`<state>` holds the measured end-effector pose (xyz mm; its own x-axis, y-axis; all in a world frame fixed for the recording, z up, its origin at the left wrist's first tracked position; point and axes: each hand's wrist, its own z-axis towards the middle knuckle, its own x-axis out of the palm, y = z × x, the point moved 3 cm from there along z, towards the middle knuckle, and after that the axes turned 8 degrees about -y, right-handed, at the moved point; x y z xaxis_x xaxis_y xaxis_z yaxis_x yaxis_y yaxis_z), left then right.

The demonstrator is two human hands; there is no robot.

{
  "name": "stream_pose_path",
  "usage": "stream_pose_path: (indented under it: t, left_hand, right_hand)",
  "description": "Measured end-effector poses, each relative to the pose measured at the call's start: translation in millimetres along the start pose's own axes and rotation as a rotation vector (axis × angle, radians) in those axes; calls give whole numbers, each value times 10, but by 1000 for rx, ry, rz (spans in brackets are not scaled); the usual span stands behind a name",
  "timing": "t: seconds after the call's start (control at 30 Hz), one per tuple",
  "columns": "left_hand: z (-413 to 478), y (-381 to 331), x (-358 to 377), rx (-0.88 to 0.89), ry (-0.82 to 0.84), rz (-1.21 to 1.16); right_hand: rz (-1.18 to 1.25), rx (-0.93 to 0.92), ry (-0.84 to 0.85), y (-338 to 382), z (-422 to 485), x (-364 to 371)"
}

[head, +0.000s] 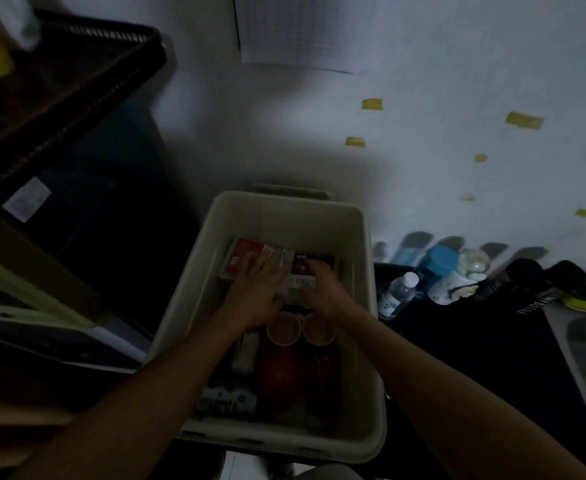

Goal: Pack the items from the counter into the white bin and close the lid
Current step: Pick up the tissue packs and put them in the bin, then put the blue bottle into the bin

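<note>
Head view: the left hand (255, 292) is laid with fingers fairly straight across a red packet (243, 259). The right hand (322, 289) is curled over a pale packet (296, 284) that sits between the two hands, deep in the white bin (284, 216). At 6 o'clock from the hands, two small cups (284, 329) stand upright just beside the wrists; they could be tipped if the forearms are drawn back low. The leaning packets may slide if released unevenly. On the dark desk (475, 334) at 3 o'clock, a water bottle (398, 292) and a blue-capped jar (438, 268) are not yet packed. Tall items set upright might keep the lid from seating; the lid itself cannot be made out in this dim light.
</note>
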<state>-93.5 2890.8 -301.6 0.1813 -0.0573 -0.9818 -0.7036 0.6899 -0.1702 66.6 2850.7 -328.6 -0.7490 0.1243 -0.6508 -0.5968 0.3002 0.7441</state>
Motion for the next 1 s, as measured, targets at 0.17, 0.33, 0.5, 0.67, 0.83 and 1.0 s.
stream_pose_path:
  t: [0.17,0.33,0.5,0.67,0.83,1.0]
  left_hand:
    - [186,-273,-230,68,-62,21]
    - [417,-580,-467,139,-200,32]
    - [624,-900,-592,155,-270,-9]
    - [852,-1357,-572,244,-301,-36]
    - [1077,-1950,-393,277,-237,-71]
    - [1285,-2420,-103,306,-147,-61]
  right_hand:
    - [71,-85,-88,528,-368,-649]
    - [169,-225,-127,722,-421,-956]
    - [110,-241,-207,540,-469,-1379]
    - [81,-171,-267,49,-487,-1787]
    - [56,-97,-318,-519,-519,-2207]
    - [35,-28,-327,-1075,-540,-2593]
